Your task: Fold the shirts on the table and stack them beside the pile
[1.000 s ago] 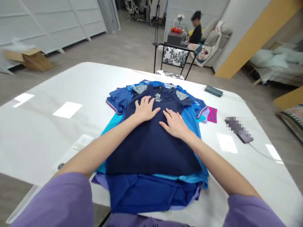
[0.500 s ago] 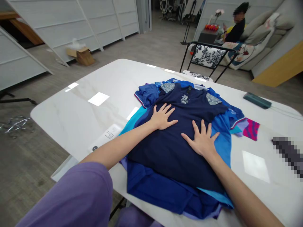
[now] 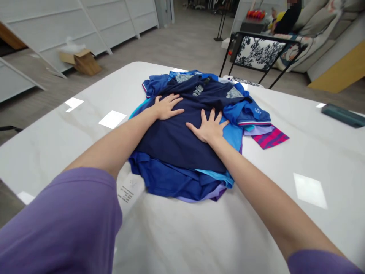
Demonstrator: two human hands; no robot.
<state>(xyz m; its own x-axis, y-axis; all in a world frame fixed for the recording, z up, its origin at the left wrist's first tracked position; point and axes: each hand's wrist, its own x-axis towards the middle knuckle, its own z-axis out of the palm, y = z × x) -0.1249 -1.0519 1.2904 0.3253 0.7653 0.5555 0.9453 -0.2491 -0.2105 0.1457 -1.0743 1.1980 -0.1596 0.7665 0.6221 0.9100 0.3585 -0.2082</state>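
Note:
A navy shirt (image 3: 182, 139) lies on top of a pile of blue, light-blue and purple shirts (image 3: 176, 182) on the white table (image 3: 199, 236). My left hand (image 3: 165, 106) rests flat on the navy shirt's left side, fingers spread. My right hand (image 3: 209, 127) lies flat on its right side, fingers apart, next to a blue sleeve (image 3: 251, 114). Neither hand grips anything. A pink-striped piece of cloth (image 3: 270, 137) sticks out at the pile's right.
A paper sheet (image 3: 128, 190) lies under the pile's near left edge. A dark flat case (image 3: 343, 115) sits at the table's far right. Behind the table stand a black chair with a patterned cushion (image 3: 256, 53) and a sofa with a seated person (image 3: 289, 19). A cardboard box (image 3: 81, 61) is on the floor.
The view has shifted and the pile now sits farther from me. Both hands have stayed flat on the navy shirt, having slid slightly across it.

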